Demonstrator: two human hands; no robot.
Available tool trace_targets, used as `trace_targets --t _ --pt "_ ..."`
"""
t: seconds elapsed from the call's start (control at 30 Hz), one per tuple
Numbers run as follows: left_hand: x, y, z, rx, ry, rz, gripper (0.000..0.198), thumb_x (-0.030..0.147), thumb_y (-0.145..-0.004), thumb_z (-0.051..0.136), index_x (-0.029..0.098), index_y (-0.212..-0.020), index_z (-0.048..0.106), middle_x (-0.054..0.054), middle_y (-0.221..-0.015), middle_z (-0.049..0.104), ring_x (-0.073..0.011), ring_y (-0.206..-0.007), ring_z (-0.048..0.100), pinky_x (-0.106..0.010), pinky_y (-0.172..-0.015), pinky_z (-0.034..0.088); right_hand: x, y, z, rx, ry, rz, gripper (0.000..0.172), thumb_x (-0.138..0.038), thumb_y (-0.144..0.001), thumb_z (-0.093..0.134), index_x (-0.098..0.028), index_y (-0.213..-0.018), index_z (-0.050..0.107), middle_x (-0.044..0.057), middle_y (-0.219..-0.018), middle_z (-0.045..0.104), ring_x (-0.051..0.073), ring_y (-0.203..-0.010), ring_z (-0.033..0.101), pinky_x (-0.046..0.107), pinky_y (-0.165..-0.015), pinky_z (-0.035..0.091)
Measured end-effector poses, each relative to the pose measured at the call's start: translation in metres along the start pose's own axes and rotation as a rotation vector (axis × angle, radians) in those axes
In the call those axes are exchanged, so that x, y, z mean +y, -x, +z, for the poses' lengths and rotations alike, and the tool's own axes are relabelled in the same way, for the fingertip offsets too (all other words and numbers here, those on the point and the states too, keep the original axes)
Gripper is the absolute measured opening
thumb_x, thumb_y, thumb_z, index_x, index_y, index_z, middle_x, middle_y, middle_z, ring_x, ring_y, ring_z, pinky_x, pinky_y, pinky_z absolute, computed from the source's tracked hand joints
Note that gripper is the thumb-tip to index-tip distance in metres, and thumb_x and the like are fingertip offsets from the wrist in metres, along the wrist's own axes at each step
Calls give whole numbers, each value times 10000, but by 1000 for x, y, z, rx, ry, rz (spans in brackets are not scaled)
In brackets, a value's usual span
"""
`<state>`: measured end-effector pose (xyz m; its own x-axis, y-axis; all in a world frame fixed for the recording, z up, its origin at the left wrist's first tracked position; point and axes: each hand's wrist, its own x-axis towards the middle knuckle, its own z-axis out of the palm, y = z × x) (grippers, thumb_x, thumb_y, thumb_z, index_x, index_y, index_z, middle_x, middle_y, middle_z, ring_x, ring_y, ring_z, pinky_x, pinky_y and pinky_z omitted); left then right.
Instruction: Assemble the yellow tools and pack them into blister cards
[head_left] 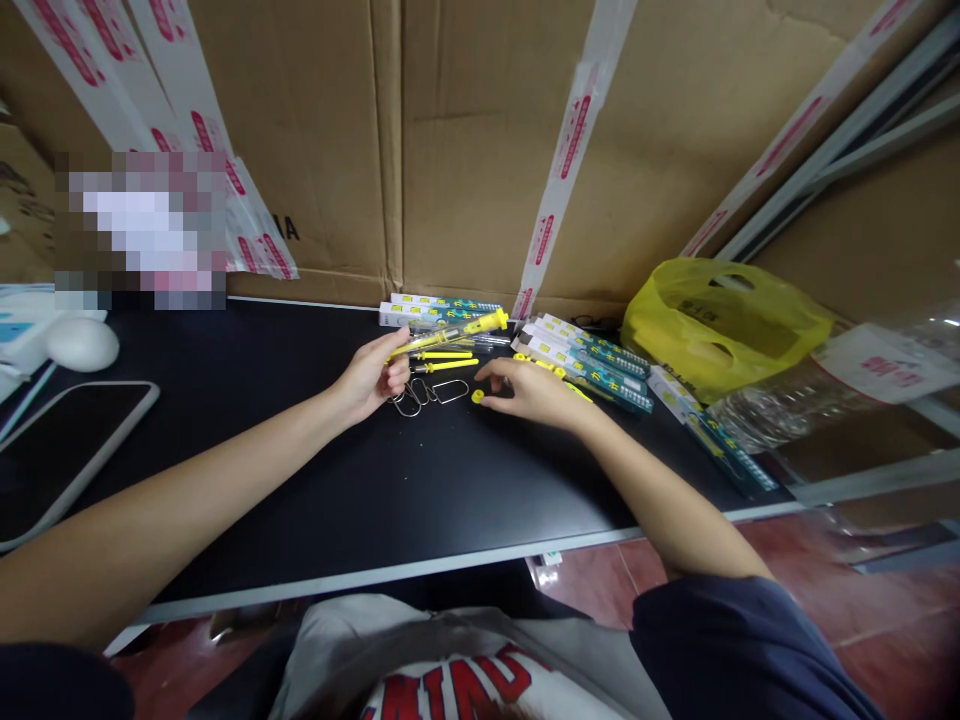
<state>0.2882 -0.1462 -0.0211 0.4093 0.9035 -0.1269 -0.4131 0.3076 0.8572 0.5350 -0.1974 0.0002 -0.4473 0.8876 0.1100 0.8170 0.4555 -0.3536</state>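
In my left hand is a spring scale (450,336), a clear tube with yellow ends, gripped near its left end and tilted up to the right. The fingers of my left hand (373,372) are closed around it. My right hand (531,388) is low over the table, its thumb and forefinger curved and apart. A small yellow cap (478,397) is right at the thumb tip. Between the hands are metal wire hooks (450,390). Yellow rods (446,366) rest behind them, and clear tubes (491,342) lie partly hidden behind the spring scale.
Printed boxes (589,365) are stacked beyond my right hand, and more boxes (439,305) lie at the back. At right are a yellow plastic bag (675,320) and a clear bottle (780,405). A phone (67,455) lies left. Cardboard (465,150) rises behind the black table (420,510).
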Motion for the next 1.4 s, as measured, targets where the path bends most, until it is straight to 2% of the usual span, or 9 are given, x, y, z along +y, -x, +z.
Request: trace_targets --t 0.07,0.17,0.23,0.33,0.4,0.53,0.9,1.2,1.4 --pt "-1 0 0 0 -18 -5 240 333 -856 617 173 -727 493 89 -420 362 -30 -326 353 -118 -318 259 -3 -1 8 -16 63 -9 190 -241 -811 637 -188 -993 646 25 -834 627 131 -709 555 243 -634 373" --pt "-1 1 0 9 -36 -11 233 345 -847 625 168 -745 513 90 -418 366 -33 -326 361 -122 -319 276 1 -3 7 -4 -7 14 89 -202 -823 616 -173 -904 639 22 -810 637 122 -684 551 247 -635 383" --pt "-1 1 1 10 -39 -9 230 348 -846 626 168 -752 518 90 -416 371 -36 -326 365 -126 -321 286 7 -4 -3 115 -143 47 88 -238 -820 630 -174 -879 614 13 -785 632 111 -645 529 252 -622 394" --pt "-1 1 2 1 -39 -8 215 342 -849 622 170 -765 525 89 -408 375 -42 -324 369 -131 -322 290 13 -3 -24 420 -485 39 183 -322 -806 668 -193 -872 555 0 -770 598 102 -628 506 244 -574 401" --pt "-1 2 3 -2 -42 -11 208 335 -851 619 171 -766 524 89 -402 372 -43 -320 364 -135 -322 291 11 -1 -34 476 -691 53 253 -369 -787 698 -208 -876 525 -13 -761 584 81 -558 463 226 -487 359" --pt "-1 3 4 -9 -50 -23 198 320 -856 611 174 -763 515 91 -397 365 -42 -314 352 -138 -322 277 0 3 -39 401 -816 40 301 -362 -736 756 -194 -853 536 -16 -750 577 61 -533 440 213 -444 329" --pt "-1 4 5 -25 -88 -7 196 313 -845 619 175 -765 507 95 -406 360 -34 -316 345 -135 -328 265 1 2 -37 350 -778 31 313 -364 -733 755 -171 -858 544 -4 -783 578 69 -626 491 205 -511 386" --pt "-3 3 2 -43 -92 7 223 340 -815 660 185 -776 504 98 -417 360 -40 -318 345 -137 -329 273 1 2 -37 329 -663 63 311 -459 -808 654 -175 -807 528 0 -706 586 76 -564 456 211 -477 329" --pt "-5 3 2 -48 -123 -4 233 354 -816 656 183 -778 502 97 -420 366 -41 -322 343 -135 -328 279 4 1 -37 293 -457 55 461 -561 -892 483 -175 -640 501 -18 -582 488 84 -533 406 221 -487 298"
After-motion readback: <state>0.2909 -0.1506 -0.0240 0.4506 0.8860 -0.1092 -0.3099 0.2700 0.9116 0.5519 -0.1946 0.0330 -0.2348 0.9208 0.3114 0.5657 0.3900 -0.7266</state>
